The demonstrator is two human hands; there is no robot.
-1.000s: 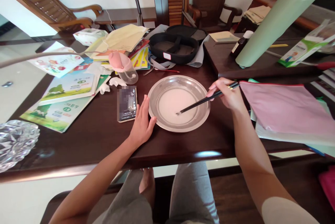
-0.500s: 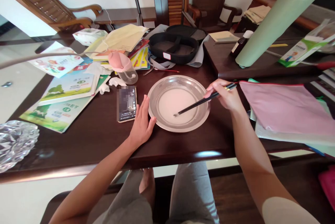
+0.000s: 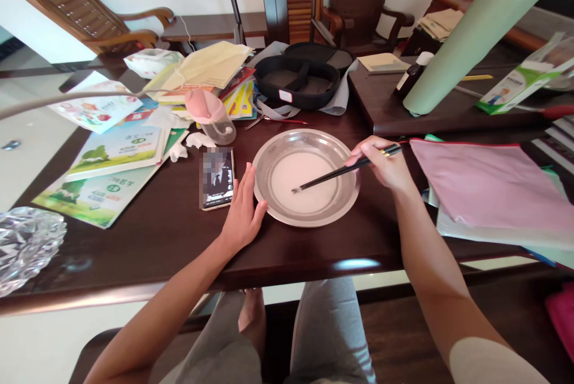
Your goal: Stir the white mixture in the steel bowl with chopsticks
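A round metal dish (image 3: 309, 220) stands on the dark table, with a milky white liquid (image 3: 293, 171) in its bottom. My right hand (image 3: 381, 162) is closed around a pair of black chopsticks (image 3: 332, 176) at the dish's right side. Their tips dip into the liquid near the middle. Against the left rim rests my left hand (image 3: 244, 210), its fingers stretched out and the thumb touching the rim. Just left of those fingers lies a phone (image 3: 219, 183) with its screen lit.
Books (image 3: 112, 174) and a cut-glass bowl (image 3: 27, 246) lie to the left. A pink-topped cup (image 3: 210, 115) and a black case (image 3: 298, 82) stand behind the dish. To the right are a pink pouch (image 3: 497, 183) and a tall green flask (image 3: 475, 43).
The chopstick tips have moved slightly left and up through the liquid, my right hand shifting a little with them. The phone's screen picture differs. My left hand stays on the rim.
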